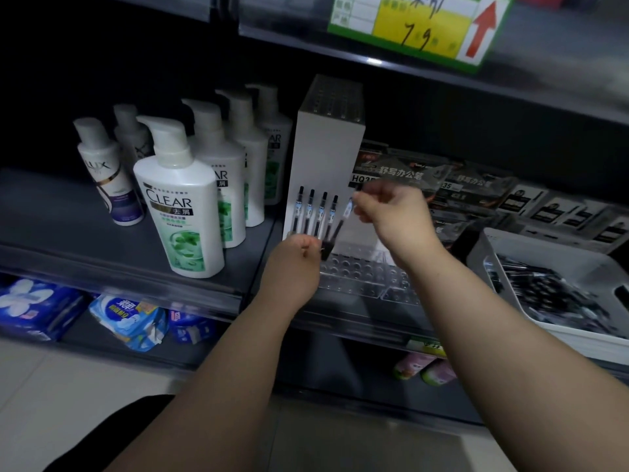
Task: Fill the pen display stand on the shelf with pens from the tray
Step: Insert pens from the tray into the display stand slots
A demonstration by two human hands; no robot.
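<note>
The right hand point(391, 212) pinches a tilted pen point(337, 229) at its top; the left hand point(296, 258) curls at its tip, grip unclear. The stand point(326, 148) has free holes toward 4 o'clock.

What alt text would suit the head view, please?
Right hand pinches a tilted clear-barrelled black pen over a clear plastic holed stand holding four matching pens; left hand curls by that pen's lower end. White plastic pen tray sits right.
</note>
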